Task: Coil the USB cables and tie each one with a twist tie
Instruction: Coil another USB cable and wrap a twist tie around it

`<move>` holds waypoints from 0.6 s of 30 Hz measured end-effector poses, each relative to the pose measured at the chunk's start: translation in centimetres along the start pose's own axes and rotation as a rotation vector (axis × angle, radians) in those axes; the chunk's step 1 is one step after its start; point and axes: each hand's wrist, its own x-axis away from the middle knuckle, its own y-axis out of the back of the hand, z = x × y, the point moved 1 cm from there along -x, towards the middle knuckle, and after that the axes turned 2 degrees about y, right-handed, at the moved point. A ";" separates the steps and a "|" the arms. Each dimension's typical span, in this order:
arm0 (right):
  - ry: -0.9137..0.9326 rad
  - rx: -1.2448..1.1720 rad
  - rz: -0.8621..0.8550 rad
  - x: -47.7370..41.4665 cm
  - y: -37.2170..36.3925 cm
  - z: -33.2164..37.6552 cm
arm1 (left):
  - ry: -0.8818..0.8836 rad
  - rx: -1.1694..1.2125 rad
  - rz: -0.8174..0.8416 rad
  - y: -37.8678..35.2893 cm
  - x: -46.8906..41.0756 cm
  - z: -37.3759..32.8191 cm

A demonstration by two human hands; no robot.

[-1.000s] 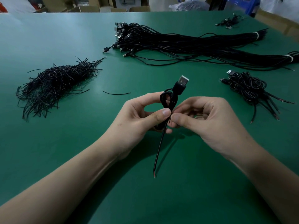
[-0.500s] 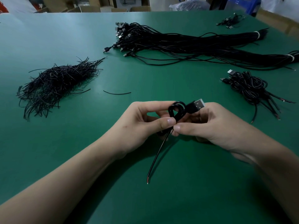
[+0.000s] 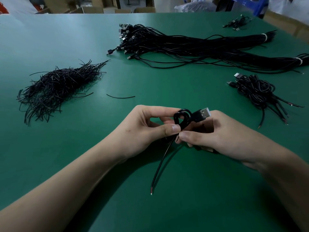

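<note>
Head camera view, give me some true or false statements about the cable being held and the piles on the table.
1. The left hand and right hand both pinch the USB cable. True.
2. Its USB plug points left, toward the twist tie pile. False: it points right.
3. One loose twist tie lies alone beside that pile. True.
4. The heap of coiled cables lies at the left of the table. False: it lies at the right.

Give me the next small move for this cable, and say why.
Probably keep the left hand pinching the coiled cable and send the right hand for the loose twist tie: both hands pinch the coil, and no tie shows on it.
</note>
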 end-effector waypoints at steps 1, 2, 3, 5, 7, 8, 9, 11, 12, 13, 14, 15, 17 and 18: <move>0.009 -0.012 -0.009 0.0 -0.1 0.0 | -0.001 -0.012 -0.013 0.0 0.0 0.0; 0.012 -0.017 -0.019 0.0 -0.2 0.0 | -0.005 -0.020 -0.025 -0.1 -0.1 0.0; 0.011 -0.013 -0.037 -0.1 -0.2 -0.2 | -0.011 -0.023 -0.035 -0.1 -0.1 -0.1; -0.007 -0.021 -0.063 -0.3 -0.2 -0.5 | -0.020 -0.023 -0.047 -0.2 -0.1 -0.1; -0.016 -0.039 -0.068 -0.3 -0.3 -0.4 | -0.011 -0.018 -0.035 -0.1 -0.1 -0.1; -0.022 -0.038 -0.071 -0.3 -0.4 -0.4 | -0.002 -0.017 -0.025 -0.1 -0.1 -0.1; -0.021 -0.022 -0.080 -0.3 -0.5 -0.3 | 0.011 -0.017 -0.019 0.0 -0.1 0.0; 0.001 0.071 -0.127 -0.4 -0.8 -0.2 | 0.039 -0.038 -0.035 0.0 -0.1 0.0; 0.014 0.128 -0.156 -0.4 -1.0 -0.2 | 0.049 -0.064 -0.053 0.0 -0.1 0.0; 0.026 0.184 -0.184 -0.5 -1.2 -0.2 | 0.054 -0.096 -0.068 0.0 -0.2 0.0; 0.043 0.236 -0.210 -0.5 -1.3 -0.2 | 0.053 -0.128 -0.075 0.1 -0.2 0.0; 0.069 0.291 -0.233 -0.4 -1.4 -0.1 | 0.047 -0.152 -0.075 0.1 -0.3 0.0; 0.117 0.387 -0.275 -0.4 -1.6 0.1 | 0.024 -0.185 -0.083 0.2 -0.2 -0.1; 0.134 0.408 -0.301 -0.4 -1.6 0.2 | 0.009 -0.202 -0.100 0.2 -0.2 -0.2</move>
